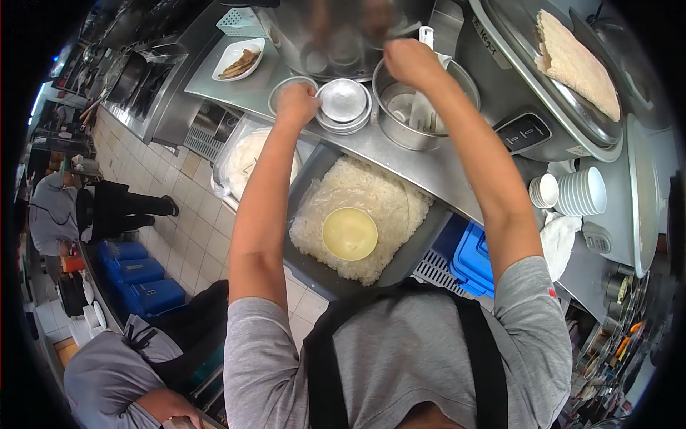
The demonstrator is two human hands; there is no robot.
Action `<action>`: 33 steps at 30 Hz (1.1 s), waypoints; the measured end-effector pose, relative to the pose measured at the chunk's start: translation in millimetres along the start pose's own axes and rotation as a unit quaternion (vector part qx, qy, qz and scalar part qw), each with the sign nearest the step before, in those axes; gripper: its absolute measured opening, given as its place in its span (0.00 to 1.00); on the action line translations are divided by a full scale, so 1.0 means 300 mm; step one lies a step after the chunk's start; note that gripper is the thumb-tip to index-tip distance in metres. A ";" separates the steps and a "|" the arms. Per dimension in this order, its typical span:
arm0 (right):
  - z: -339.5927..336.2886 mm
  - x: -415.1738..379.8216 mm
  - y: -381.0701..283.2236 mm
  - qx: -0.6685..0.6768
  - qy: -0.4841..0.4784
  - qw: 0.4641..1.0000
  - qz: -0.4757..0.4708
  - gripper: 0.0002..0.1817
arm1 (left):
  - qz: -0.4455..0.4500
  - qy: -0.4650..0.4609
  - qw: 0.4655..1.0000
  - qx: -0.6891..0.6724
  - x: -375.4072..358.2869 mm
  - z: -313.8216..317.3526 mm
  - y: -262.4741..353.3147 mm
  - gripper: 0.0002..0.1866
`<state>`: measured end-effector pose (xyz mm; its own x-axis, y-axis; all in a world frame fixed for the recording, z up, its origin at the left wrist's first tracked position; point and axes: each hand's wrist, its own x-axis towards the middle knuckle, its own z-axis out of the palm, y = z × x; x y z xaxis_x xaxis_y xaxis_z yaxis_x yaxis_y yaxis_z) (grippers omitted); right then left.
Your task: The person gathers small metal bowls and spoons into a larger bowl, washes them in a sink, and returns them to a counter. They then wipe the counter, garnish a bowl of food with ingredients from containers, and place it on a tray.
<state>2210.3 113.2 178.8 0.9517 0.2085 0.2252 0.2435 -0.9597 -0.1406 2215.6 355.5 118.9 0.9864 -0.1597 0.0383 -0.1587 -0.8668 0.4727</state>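
My left hand [298, 105] is closed at the rim of a small metal bowl [279, 91], its fingertips beside a stack of metal bowls [343, 100]. My right hand [413, 63] is curled into a fist over the near side of a steel pot [409, 136]; whatever it grips is hidden by the fingers. White paddles [423, 114] stand in this pot, and a white handle [426, 36] rises just behind the hand. Below both hands, an open grey drawer [304, 196] holds cooked rice [400, 196], with a round yellowish bowl [350, 234] resting on it.
A large steel pot [329, 43] stands behind the bowls, left of a big rice cooker [493, 79] with a folded cloth [575, 61] on its lid. White cups [582, 191] lie stacked at right. A plate of food [238, 61] sits at left. Two people [107, 207] work on the left.
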 end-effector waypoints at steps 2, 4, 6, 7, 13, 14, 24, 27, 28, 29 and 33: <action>0.065 -0.005 0.075 0.026 -0.081 0.995 -0.057 0.08 | -0.018 -0.008 1.000 0.014 0.009 0.012 0.004 0.09; 0.100 -0.020 0.090 0.049 -0.161 0.979 -0.116 0.08 | -0.038 -0.012 0.999 0.027 0.011 0.011 0.032 0.09; 0.134 -0.049 0.079 -0.074 -0.216 0.965 -0.125 0.09 | -0.044 0.028 0.998 0.035 0.004 0.018 0.044 0.10; 0.131 -0.048 0.075 -0.104 -0.268 0.954 -0.089 0.13 | -0.047 0.028 0.998 0.037 0.008 0.025 0.037 0.10; 0.105 -0.052 0.047 -0.157 -0.370 0.915 -0.040 0.34 | -0.006 0.035 0.999 -0.031 0.042 0.029 0.017 0.12; 0.116 -0.053 0.044 -0.158 -0.374 0.913 -0.033 0.35 | -0.007 0.046 0.998 -0.038 0.040 0.025 0.017 0.12; 0.177 -0.033 0.072 -0.145 -0.410 0.900 -0.007 0.18 | -0.023 0.054 0.998 -0.015 0.018 0.001 0.011 0.11; 0.210 -0.023 0.095 -0.139 -0.432 0.890 -0.043 0.19 | -0.040 0.019 0.996 -0.082 0.028 -0.019 0.010 0.09; 0.206 -0.026 0.094 -0.139 -0.446 0.883 -0.053 0.19 | -0.040 0.019 0.996 -0.081 0.030 -0.030 0.003 0.09; 0.202 -0.027 0.094 -0.139 -0.459 0.875 -0.063 0.19 | -0.061 -0.009 0.983 -0.173 0.033 -0.046 -0.008 0.09; 0.148 -0.035 0.141 -0.007 -0.433 0.898 -0.084 0.17 | -0.113 -0.003 0.899 -0.422 0.017 -0.125 -0.035 0.10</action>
<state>2219.0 78.7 127.6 0.6920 0.4136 -0.5917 0.4014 -0.9017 -0.1609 2224.0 381.6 147.0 0.9890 -0.0288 -0.1453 0.1362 -0.2098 0.9682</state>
